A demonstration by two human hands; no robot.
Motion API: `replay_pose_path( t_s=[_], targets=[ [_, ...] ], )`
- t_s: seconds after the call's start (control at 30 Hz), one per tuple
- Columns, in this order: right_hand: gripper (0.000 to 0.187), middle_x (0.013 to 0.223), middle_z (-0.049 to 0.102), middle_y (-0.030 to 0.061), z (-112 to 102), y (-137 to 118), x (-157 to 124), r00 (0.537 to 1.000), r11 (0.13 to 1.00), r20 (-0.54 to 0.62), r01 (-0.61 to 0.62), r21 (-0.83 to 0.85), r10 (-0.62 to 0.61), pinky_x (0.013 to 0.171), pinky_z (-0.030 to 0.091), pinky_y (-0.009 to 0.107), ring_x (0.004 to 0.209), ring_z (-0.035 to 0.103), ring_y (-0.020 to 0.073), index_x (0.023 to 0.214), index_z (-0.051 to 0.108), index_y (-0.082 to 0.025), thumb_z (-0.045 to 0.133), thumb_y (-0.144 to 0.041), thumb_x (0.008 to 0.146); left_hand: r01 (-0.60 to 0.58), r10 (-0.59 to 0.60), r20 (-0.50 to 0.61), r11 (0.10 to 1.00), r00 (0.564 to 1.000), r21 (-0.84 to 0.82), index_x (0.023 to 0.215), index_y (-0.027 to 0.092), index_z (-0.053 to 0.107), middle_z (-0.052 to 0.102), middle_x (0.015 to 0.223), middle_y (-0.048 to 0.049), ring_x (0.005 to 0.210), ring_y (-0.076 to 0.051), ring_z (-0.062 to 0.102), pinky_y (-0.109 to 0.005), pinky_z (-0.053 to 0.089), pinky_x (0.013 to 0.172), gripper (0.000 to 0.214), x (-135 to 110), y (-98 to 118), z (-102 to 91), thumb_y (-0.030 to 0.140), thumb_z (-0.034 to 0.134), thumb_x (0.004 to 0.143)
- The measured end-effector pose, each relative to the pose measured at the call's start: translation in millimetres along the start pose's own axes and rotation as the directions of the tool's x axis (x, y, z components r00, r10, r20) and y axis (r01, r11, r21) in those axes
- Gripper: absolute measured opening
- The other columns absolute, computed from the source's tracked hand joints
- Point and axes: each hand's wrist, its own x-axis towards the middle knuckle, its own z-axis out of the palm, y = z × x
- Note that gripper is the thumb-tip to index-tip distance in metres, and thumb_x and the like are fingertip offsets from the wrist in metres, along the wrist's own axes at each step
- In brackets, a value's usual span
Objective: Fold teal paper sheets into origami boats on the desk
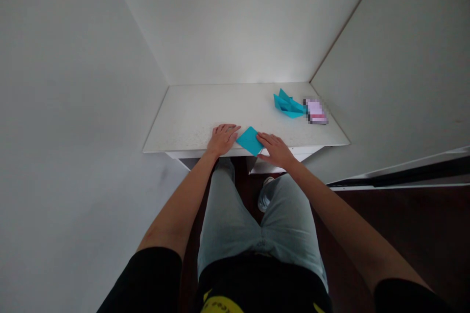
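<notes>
Blue paper square (249,140) lies at the near edge of the white table (198,107), turned like a diamond. My left hand (222,138) is flat, fingers stretched out, tips at the paper's left corner. My right hand (275,149) is flat too, fingers on its right edge; nothing gripped. Far right: folded blue paper model (288,104) beside a blurred pink item (316,111)

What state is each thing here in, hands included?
Blue paper, folded flat at the table's front edge.
Left hand, open, flat, fingers touching the paper.
Right hand, open, flat, fingers at the paper's edge.
Paper figure, folded up, untouched, back right.
Small pink thing, blurred, beside the figure.
</notes>
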Motion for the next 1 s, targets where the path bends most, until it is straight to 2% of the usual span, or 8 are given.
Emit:
replay_pose_path(
  t_s=[0.1,0.17,0.3,0.4,0.53,0.67,0.8,1.0],
  targets=[
    [0.042,0.152,0.071,0.0127,-11,-4,6,0.998,0.997,-0.029,-0.054,0.047,0.055,0.114,0.049,0.06,0.14,0.064,0.0377,0.144,0.071,-0.027,0.062,-0.034,0.103,-0.083,0.083,0.006,0.996,0.997,-0.031,0.167,0.036,0.05,0.055,0.167,-0.0053,0.153,-0.031,0.046,-0.053,0.034,0.127,0.06,-3,-1,-3.6,0.055,0.048,0.11],
    [0.031,0.132,0.081,0.0114,-19,-5,13,0.996,0.987,-0.036,-0.081,0.137,0.087,0.108,0.05,0.057,0.125,0.071,0.0362,0.126,0.079,-0.028,0.058,-0.035,0.105,-0.087,0.087,-0.011,0.993,0.996,-0.074,0.165,0.034,0.054,0.056,0.167,-0.0047,0.153,-0.029,0.046,-0.051,0.035,0.128,0.06,-2,-5,-3.6,0.059,0.047,0.111],
    [0.045,0.096,0.083,0.0078,-28,0,33,0.964,0.841,-0.056,-0.198,0.503,0.261,0.09,0.059,0.046,0.091,0.076,0.0292,0.105,0.078,-0.024,0.053,-0.061,0.106,0.009,-0.037,-0.121,0.973,0.992,-0.231,0.153,0.024,0.066,0.067,0.156,-0.0078,0.146,-0.024,0.056,-0.047,0.04,0.128,0.062,7,-17,2.2,0.05,0.023,0.117],
    [0.053,0.091,0.081,0.0056,-23,12,47,0.944,0.702,-0.017,-0.232,0.673,0.329,0.081,0.062,0.041,0.084,0.074,0.0263,0.106,0.076,-0.023,0.058,-0.072,0.1,0.051,-0.09,-0.14,0.964,0.986,-0.26,0.148,0.022,0.07,0.071,0.15,-0.0091,0.142,-0.026,0.06,-0.048,0.042,0.127,0.063,12,-20,6.5,0.053,0.024,0.117],
    [0.04,0.095,0.081,0.0046,-5,28,58,0.956,0.783,0.082,-0.279,0.555,0.282,0.078,0.061,0.04,0.083,0.071,0.0254,0.108,0.078,-0.024,0.066,-0.06,0.096,0.068,-0.088,-0.107,0.981,0.99,-0.182,0.144,0.028,0.071,0.071,0.148,-0.0071,0.142,-0.029,0.058,-0.051,0.044,0.125,0.053,11,-15,7.5,0.062,0.053,0.108],
    [0.031,0.101,0.078,0.0094,8,37,58,0.968,0.892,-0.017,-0.225,0.393,0.252,0.085,0.06,0.044,0.091,0.07,0.0286,0.111,0.08,-0.023,0.068,-0.046,0.093,0.064,-0.07,-0.072,0.994,0.995,-0.092,0.136,0.031,0.076,0.069,0.148,-0.007,0.142,-0.033,0.056,-0.055,0.044,0.123,0.048,7,-9,7.0,0.058,0.075,0.096],
    [0.033,0.11,0.076,0.0116,11,38,55,0.973,0.893,-0.064,-0.178,0.413,0.223,0.091,0.059,0.047,0.098,0.07,0.0306,0.115,0.079,-0.022,0.067,-0.044,0.094,0.078,-0.084,-0.064,0.993,0.994,-0.094,0.129,0.032,0.078,0.069,0.147,-0.0059,0.141,-0.033,0.057,-0.056,0.044,0.122,0.038,7,-8,6.4,0.051,0.077,0.096],
    [0.044,0.113,0.079,0.0114,14,31,57,0.931,0.841,-0.039,-0.308,0.445,0.362,0.09,0.06,0.047,0.097,0.071,0.0298,0.126,0.076,-0.021,0.071,-0.049,0.093,0.096,-0.103,-0.051,0.988,0.993,-0.124,0.109,0.032,0.082,0.072,0.141,-0.0037,0.137,-0.032,0.058,-0.056,0.045,0.121,0.019,9,-8,3.6,0.045,0.077,0.096]
  ],
)
